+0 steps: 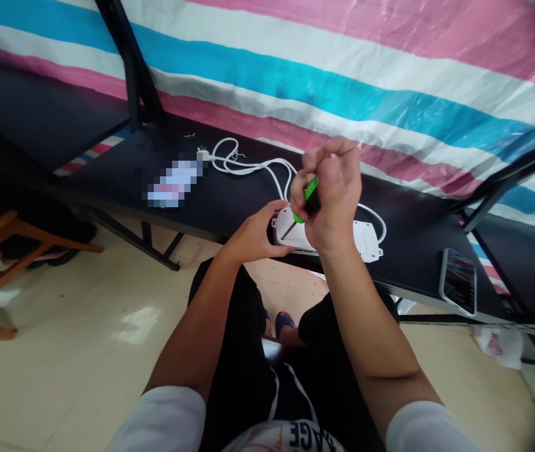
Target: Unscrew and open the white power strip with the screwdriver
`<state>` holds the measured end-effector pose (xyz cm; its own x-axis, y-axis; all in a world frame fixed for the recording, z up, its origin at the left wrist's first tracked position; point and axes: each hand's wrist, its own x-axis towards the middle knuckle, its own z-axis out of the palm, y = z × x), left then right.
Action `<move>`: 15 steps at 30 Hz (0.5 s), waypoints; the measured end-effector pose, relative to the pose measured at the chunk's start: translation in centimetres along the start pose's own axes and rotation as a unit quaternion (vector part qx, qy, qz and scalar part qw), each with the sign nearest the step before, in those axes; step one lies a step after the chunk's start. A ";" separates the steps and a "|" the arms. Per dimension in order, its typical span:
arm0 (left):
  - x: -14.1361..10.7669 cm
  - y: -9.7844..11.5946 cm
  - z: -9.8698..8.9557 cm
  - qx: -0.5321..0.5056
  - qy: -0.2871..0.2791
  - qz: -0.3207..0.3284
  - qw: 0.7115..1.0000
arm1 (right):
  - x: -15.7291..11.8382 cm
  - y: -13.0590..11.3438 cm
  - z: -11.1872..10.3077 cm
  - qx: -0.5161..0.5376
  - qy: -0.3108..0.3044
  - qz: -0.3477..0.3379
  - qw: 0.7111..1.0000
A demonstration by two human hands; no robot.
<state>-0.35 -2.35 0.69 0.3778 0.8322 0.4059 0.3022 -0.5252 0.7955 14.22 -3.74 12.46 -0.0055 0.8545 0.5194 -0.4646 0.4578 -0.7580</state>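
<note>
A white power strip lies face down near the front edge of the black table, screw holes along its upward side. My left hand grips its left end, thumb and fingers on opposite sides. Wrapped round the green and black handle of a screwdriver is my right hand. The screwdriver's shaft slants down to the left and its tip meets the strip near the left end. A white cord runs from the strip in loops to a plug on the table.
The narrow black table carries a phone at right and a blurred-out bright item at left. Behind hangs striped plastic sheeting. A wooden chair stands at left, a white plastic bag below right.
</note>
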 end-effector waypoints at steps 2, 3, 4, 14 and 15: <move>0.1 0.0 0.0 -0.001 0.000 0.000 1.000 | -0.2 -0.1 0.1 -0.028 0.022 -0.009 0.999; 0.1 -0.1 0.0 -0.001 0.000 0.001 1.000 | -0.3 -0.1 0.2 -0.044 0.032 -0.010 0.998; 0.1 -0.1 0.0 -0.002 0.000 0.001 1.000 | -0.4 0.0 0.4 -0.058 0.036 -0.003 0.998; -0.2 -0.4 0.1 -0.014 0.000 0.012 1.000 | 2.8 -7.1 -2.3 -0.015 0.296 -0.091 0.951; -0.2 -0.3 0.0 -0.010 0.002 0.015 1.000 | 3.4 -8.4 -4.0 -0.046 0.312 -0.083 0.945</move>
<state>-0.50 -2.31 0.34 0.3831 0.8163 0.4322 0.2735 -0.5472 0.7910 21.68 -3.70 18.97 0.5973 0.7339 0.3234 -0.3331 0.5939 -0.7323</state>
